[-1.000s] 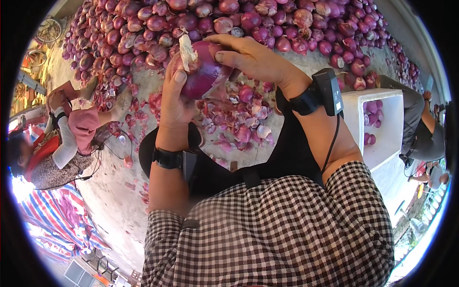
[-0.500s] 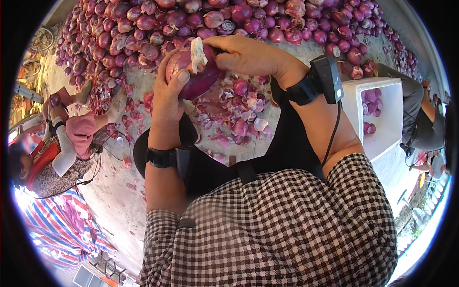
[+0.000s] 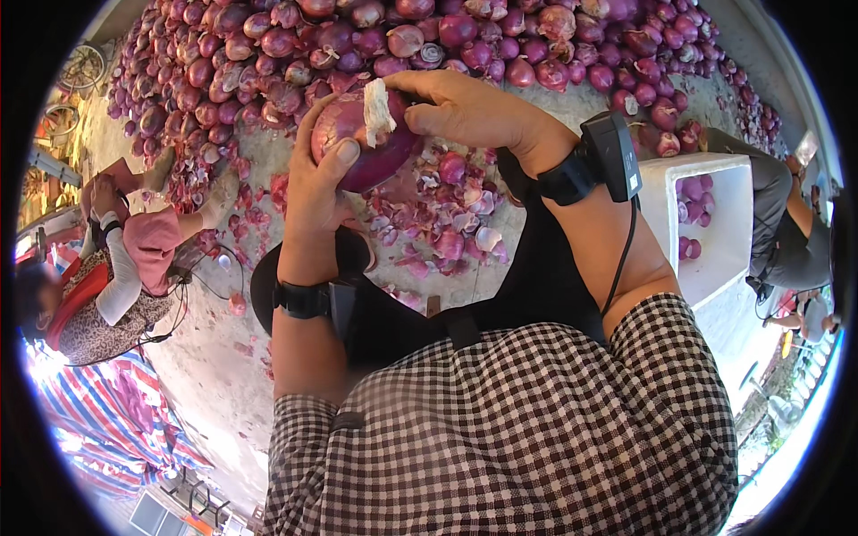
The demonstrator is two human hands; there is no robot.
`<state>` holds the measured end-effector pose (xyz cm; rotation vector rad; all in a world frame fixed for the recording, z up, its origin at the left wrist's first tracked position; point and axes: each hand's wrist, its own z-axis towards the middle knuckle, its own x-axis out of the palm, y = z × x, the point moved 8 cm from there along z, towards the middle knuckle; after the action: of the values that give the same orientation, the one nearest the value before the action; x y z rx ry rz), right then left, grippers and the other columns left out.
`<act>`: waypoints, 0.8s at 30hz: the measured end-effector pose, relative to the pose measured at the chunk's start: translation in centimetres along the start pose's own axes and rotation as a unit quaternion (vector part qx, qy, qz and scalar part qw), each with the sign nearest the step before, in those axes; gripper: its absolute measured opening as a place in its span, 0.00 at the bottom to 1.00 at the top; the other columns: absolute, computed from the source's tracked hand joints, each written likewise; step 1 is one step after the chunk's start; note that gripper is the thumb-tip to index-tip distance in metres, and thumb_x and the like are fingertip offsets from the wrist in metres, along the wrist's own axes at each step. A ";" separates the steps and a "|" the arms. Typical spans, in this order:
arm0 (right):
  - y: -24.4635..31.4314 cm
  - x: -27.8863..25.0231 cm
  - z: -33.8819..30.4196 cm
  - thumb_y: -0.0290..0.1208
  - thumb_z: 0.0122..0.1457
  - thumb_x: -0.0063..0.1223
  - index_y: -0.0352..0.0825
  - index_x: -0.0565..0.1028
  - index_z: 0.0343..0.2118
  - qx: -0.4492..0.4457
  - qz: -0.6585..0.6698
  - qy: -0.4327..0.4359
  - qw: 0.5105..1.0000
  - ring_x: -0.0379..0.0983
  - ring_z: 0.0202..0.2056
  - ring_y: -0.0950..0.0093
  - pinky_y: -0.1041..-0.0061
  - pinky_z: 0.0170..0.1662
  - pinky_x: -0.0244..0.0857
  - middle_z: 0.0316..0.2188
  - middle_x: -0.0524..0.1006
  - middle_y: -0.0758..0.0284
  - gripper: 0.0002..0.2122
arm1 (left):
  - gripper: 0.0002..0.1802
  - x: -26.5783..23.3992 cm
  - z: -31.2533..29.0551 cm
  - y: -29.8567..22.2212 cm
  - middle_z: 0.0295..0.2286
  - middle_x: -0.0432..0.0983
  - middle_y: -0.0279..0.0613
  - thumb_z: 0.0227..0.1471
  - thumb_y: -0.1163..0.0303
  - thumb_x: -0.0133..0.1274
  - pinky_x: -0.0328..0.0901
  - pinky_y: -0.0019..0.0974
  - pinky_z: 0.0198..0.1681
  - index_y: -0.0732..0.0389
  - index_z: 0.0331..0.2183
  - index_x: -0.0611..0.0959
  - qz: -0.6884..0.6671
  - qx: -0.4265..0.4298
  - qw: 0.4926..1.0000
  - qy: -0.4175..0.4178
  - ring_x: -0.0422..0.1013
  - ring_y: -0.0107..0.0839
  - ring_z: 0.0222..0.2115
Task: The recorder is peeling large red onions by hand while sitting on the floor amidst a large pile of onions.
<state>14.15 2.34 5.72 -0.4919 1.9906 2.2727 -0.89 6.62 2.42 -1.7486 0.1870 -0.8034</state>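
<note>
big red onion (image 3: pixel 362 147), glossy purple skin, held up over the pile, with a pale papery scrap (peeled skin, I think) on top

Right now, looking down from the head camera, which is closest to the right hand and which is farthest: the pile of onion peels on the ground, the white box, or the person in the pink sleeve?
From the right hand:
1. Pile of onion peels, just below the hand on the ground.
2. White box, off to the right.
3. Person in the pink sleeve, far to the left.
</note>
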 end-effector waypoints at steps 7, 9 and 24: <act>-0.5 0.0 0.1 0.28 0.57 0.42 0.34 0.62 0.59 0.097 0.004 0.041 0.994 0.68 0.47 0.75 0.77 0.51 0.61 0.47 0.73 0.58 0.24 | 0.41 -0.1 0.0 -0.1 0.46 0.68 0.50 0.41 0.65 0.62 0.67 0.43 0.51 0.66 0.55 0.62 -0.041 -0.011 0.999 -0.010 0.69 0.40 0.46; -0.6 0.1 0.1 0.27 0.56 0.43 0.34 0.62 0.59 0.059 0.018 0.011 0.998 0.68 0.46 0.75 0.78 0.50 0.61 0.45 0.73 0.59 0.25 | 0.41 0.0 0.1 -0.2 0.46 0.68 0.50 0.41 0.64 0.62 0.67 0.43 0.50 0.66 0.54 0.62 -0.039 -0.008 0.999 -0.015 0.69 0.40 0.46; -0.4 0.3 0.2 0.27 0.57 0.44 0.33 0.60 0.59 0.035 0.066 0.008 0.997 0.70 0.38 0.80 0.79 0.44 0.64 0.43 0.74 0.64 0.25 | 0.40 0.2 0.1 -0.3 0.45 0.69 0.50 0.42 0.64 0.62 0.69 0.41 0.48 0.66 0.54 0.63 -0.044 -0.014 0.999 -0.016 0.70 0.38 0.44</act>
<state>13.93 2.59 5.24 -0.3843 2.1647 2.2686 -0.73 6.70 2.81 -1.8062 0.0998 -0.8395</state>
